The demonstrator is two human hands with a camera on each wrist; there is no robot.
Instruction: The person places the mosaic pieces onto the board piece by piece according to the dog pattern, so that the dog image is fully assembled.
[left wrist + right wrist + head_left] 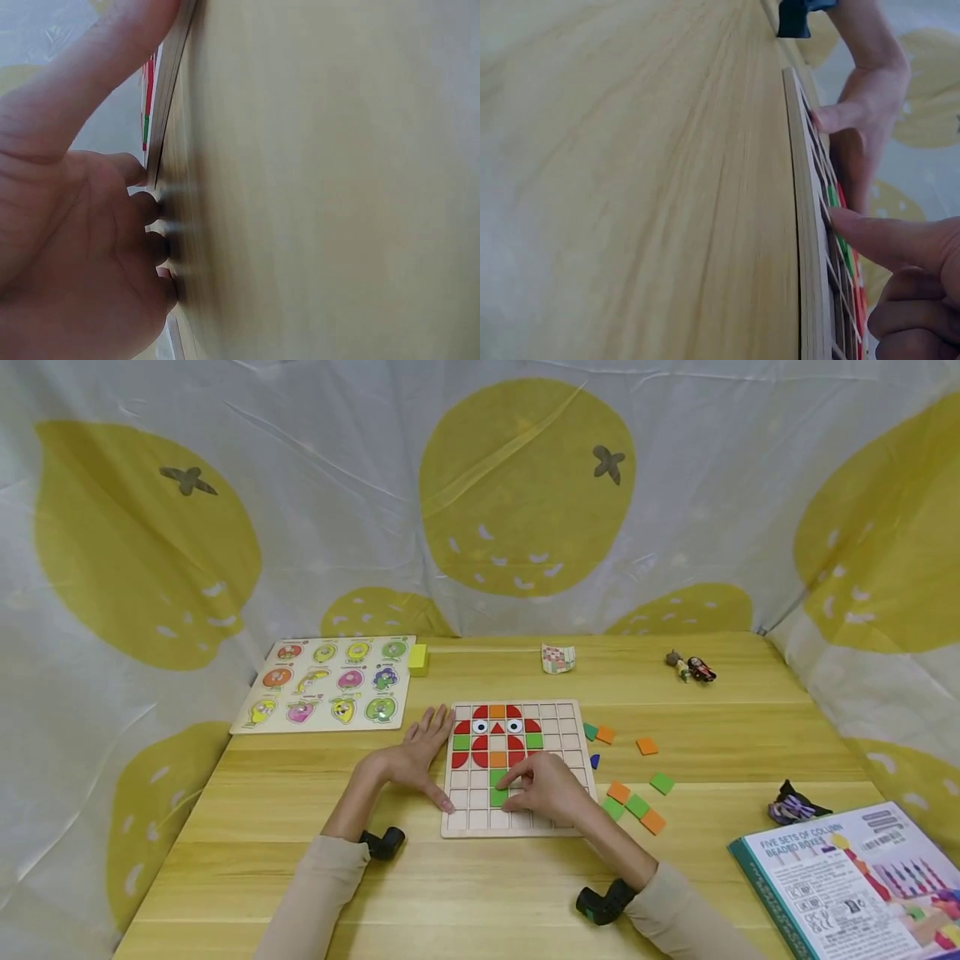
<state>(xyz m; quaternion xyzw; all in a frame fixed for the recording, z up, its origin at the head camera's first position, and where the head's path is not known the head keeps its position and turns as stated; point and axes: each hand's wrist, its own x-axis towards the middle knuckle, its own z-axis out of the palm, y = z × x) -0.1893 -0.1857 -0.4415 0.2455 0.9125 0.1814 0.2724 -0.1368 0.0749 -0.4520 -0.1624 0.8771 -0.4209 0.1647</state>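
Green square tile [497,797], edges pinched by my right hand [550,783] on the wooden grid board [480,821].
Probably light, stiff; edges suit gripping. My left hand [412,762] splays at the board's left edge.

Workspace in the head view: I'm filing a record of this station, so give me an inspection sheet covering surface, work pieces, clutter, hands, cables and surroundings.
Surface: wood-grain table.
Work pieces: gridded wooden board, partly filled with a red, green and orange pattern; loose tiles to its right.
Clutter: fruit puzzle board, yellow block and picture card behind; figurines back right; beaded-boxes package front right, with a dark purple item beyond it, identity unclear.
Hands: left hand has its thumb on the gridded wooden board's left edge; right hand is at a green tile, pinch unclear.
Cables: nothing seen.
Surroundings: yellow-fruit-print curtain.
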